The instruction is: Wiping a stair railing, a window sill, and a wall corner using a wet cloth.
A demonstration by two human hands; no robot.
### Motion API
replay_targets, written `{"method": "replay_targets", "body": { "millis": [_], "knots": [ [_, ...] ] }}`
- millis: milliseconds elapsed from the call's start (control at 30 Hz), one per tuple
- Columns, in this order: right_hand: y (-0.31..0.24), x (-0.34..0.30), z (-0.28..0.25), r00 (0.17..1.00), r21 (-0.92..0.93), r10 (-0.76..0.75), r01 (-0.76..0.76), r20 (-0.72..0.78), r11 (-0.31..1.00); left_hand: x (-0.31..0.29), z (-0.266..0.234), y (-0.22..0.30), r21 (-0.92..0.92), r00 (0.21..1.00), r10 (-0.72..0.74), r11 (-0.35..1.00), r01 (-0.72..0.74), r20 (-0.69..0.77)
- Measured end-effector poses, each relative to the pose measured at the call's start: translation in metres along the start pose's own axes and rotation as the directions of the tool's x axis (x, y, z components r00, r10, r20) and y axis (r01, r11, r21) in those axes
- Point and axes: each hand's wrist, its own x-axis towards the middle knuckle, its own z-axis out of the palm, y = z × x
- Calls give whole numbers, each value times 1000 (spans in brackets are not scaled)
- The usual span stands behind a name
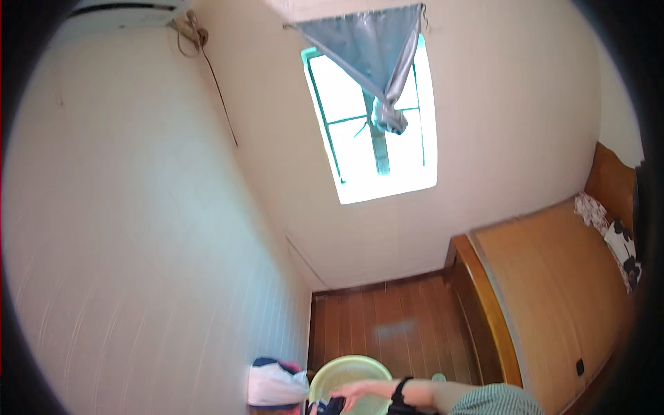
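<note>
Extending from the right at the near edge, my right hand (356, 393) is over the yellow basin (342, 374), palm side down. My fingers lead left to a dark cloth (328, 407), which lies at the basin's near left side; the fingertips meet it, but I cannot tell whether they pinch it or only rest on it. The near part of the cloth is cut off. I wear a black band (399, 393) on this wrist and a striped sleeve (494, 401) farther up the arm.

Just left of the basin, beside the white wall (138, 221), is a pile of clothes (277, 386), mostly white, with navy and pink showing. The basin is on the brown plank floor (387, 318); a small pale green thing (439, 377) shows just beyond my forearm.

To the right stands a wooden bed (494, 304) with a tan mat (553, 277). A small black thing (579, 367) lies on the near part of the mat, and patterned pillows (618, 242) rest by the headboard (611, 178) at the far right. On the far wall, a grey curtain (370, 48) hangs knotted before a bright window (346, 149). A white appliance (114, 19) shows high at far left, with a dark cable (221, 100) hanging to its right.
</note>
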Motion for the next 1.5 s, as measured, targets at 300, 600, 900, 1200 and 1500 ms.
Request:
{"method": "replay_targets", "body": {
  "millis": [300, 600, 900, 1200, 1500],
  "knots": [
    [-23, -169, -119, 944, -76, -293, 306, 149, 949, -41, 273, -16, 129, 876, 469, 881, -455, -111],
    [-39, -333, -195, 755, -361, -655, 618, 23, 699, 44, 418, -46, 589, 496, 464, -69, -805, 734],
    [-78, -361, -226, 710, 145, -653, 698, -262, 701, 88, 425, -10, 590, 709, 587, 431, -682, 391],
    [-199, -330, -257, 639, -825, -761, 365, -115, 431, 161, 463, 63, 582, 555, 542, 141, -801, 631],
    [-351, -315, -347, 847, -675, -531, 399, 14, 620, 278, 463, 202, 742, 776, 361, 262, -617, 518]
  ]
}}
